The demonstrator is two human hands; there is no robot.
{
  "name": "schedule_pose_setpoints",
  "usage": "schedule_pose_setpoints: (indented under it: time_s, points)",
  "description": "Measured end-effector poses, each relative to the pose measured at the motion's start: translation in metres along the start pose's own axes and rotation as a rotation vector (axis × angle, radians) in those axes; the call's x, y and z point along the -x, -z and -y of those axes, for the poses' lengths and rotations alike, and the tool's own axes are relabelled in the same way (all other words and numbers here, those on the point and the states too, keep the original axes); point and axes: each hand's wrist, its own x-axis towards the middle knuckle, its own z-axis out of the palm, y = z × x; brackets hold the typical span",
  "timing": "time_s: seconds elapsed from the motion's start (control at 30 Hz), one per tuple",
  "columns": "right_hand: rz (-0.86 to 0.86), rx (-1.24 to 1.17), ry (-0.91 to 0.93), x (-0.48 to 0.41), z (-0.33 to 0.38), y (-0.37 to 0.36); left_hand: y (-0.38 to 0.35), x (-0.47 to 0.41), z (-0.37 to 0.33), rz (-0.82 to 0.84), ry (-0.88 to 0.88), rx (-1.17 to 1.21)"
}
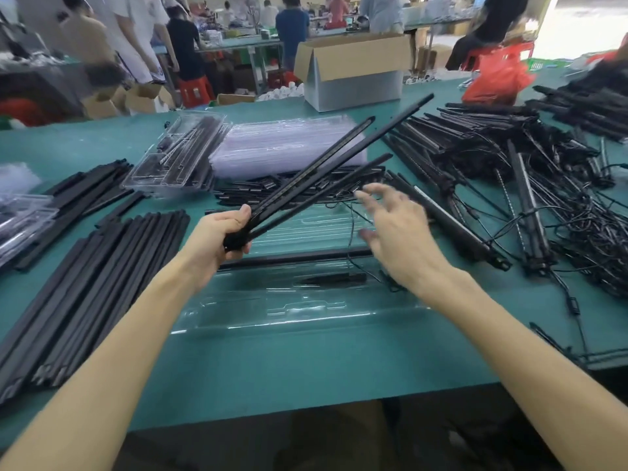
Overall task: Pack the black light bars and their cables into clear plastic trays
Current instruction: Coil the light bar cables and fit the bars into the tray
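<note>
Left hand: my left hand (222, 232) is closed around the near ends of three black light bars (326, 168), which fan out up and to the right, lifted off the table.
Right hand: my right hand (396, 229) is spread wide with fingers apart and holds nothing; it hovers over the right part of the tray, just beside the lowest of the fanned bars. It is blurred, so I cannot tell whether a fingertip touches anything.
Open tray: a clear plastic tray (292, 311) lies flat on the green table (306, 368) directly below my hands, its long side running left to right.
In the tray: one black bar (299, 259) lies along a channel in the tray, and a thin black cable (350, 229) loops across it.
Left of me: a stack of loose black bars (102, 283) lies just beside the tray, angled away from me.
Right of me: a tangled heap of bars and cables (543, 198) covers the table.
Farther back: a packed tray (176, 154) lies next to a stack of empty clear trays (289, 144), with a cardboard box (353, 69) behind them.
</note>
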Motion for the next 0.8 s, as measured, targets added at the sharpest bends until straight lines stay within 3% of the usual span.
schedule_pose_setpoints:
  time_s: [0.1, 0.23, 0.4, 0.57, 0.67, 0.8]
  points:
    - [0.029, -0.103, 0.132, -0.015, 0.011, -0.017, -0.005, 0.002, 0.001, 0.044, 0.005, 0.014]
    - [-0.046, -0.243, 0.114, -0.027, 0.021, -0.029, -0.003, 0.004, -0.002, 0.093, -0.006, -0.012]
    - [0.045, -0.665, -0.066, -0.03, 0.013, -0.016, 0.009, 0.006, -0.003, 0.133, -0.022, -0.087]
    - [0.009, -0.998, -0.116, -0.023, -0.006, 0.003, 0.019, 0.005, -0.002, 0.237, -0.05, -0.151]
    - [-0.019, -1.018, -0.053, -0.024, -0.013, 0.013, 0.019, 0.005, -0.005, 0.257, -0.051, -0.211]
    - [0.106, -1.059, -0.067, -0.026, -0.028, 0.025, 0.02, 0.007, -0.008, 0.23, -0.057, -0.231]
